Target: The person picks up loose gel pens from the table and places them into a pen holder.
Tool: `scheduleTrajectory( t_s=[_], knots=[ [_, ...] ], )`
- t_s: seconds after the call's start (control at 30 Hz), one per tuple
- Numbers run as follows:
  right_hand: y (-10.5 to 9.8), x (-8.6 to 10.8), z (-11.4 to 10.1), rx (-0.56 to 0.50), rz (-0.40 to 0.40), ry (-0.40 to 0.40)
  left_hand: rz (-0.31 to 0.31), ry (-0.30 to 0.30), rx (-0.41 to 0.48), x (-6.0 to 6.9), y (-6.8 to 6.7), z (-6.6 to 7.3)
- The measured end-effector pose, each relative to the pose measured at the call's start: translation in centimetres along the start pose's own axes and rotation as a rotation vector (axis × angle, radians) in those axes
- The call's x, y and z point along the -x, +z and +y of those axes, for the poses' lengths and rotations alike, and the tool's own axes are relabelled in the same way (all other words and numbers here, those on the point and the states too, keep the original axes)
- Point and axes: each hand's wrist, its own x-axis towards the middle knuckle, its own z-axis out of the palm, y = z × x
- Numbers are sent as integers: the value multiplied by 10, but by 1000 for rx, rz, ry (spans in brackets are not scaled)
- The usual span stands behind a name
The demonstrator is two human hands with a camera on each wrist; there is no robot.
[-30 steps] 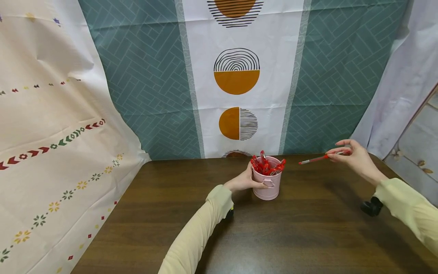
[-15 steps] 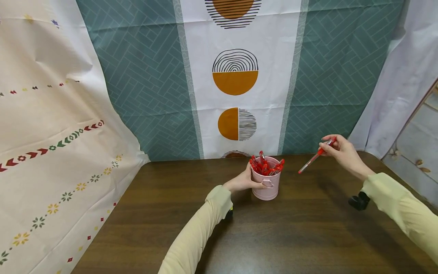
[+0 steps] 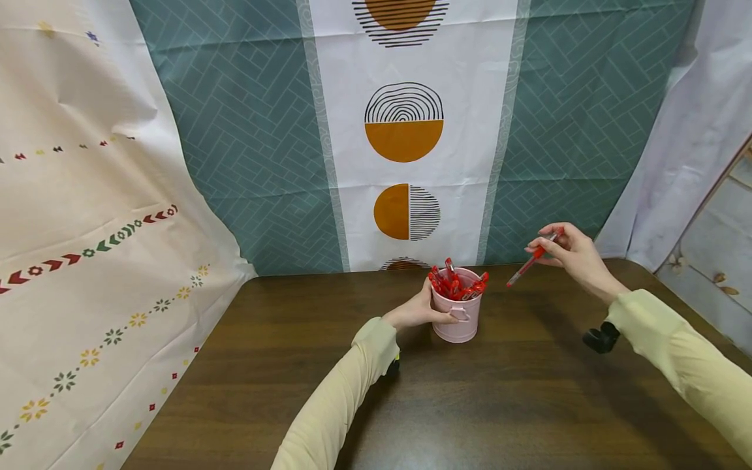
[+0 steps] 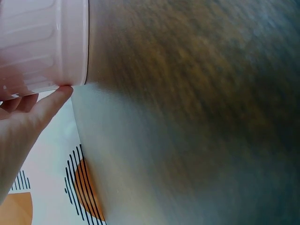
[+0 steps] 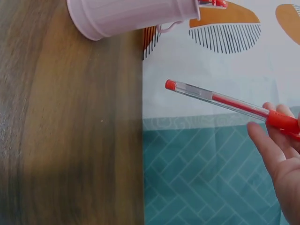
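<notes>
A pink bucket [image 3: 455,324] stands upright on the table, with several red-capped pens [image 3: 449,281] poking out of its top. My left hand [image 3: 416,309] holds the bucket from its left side, thumb across the front near the small handle; in the left wrist view its fingers [image 4: 51,105] lie against the pink wall. To the right, above the table, my right hand [image 3: 570,254] pinches a clear pen [image 5: 220,101] by its red cap. The pen's red-plugged end slants down toward the bucket, apart from it. Part of the right hand is cut off in the right wrist view.
The brown wooden table [image 3: 499,405] ends at a hanging teal and white cloth [image 3: 252,150] behind the bucket. A cream patterned cloth [image 3: 106,261] drapes along the left side, and a pale curtain [image 3: 664,163] hangs at the right.
My right hand has moved left toward the bucket with the pen, whose lower end now points more steeply down than a second ago. The left hand and bucket stay in place.
</notes>
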Motion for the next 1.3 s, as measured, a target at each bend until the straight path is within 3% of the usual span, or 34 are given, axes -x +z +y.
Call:
scheduleTrajectory(
  t_s=[0.23,0.93,1.3],
  knots=[
    [6,-6,-7,-51,5,15,-8,-14,-13,1,-2,1],
    [39,-35,-50,-72,-34,-115,11,9,-2,2,-1,1],
    [61,-44,-55,42,-99,-95,-13,6,0,2,0,5]
  ],
)
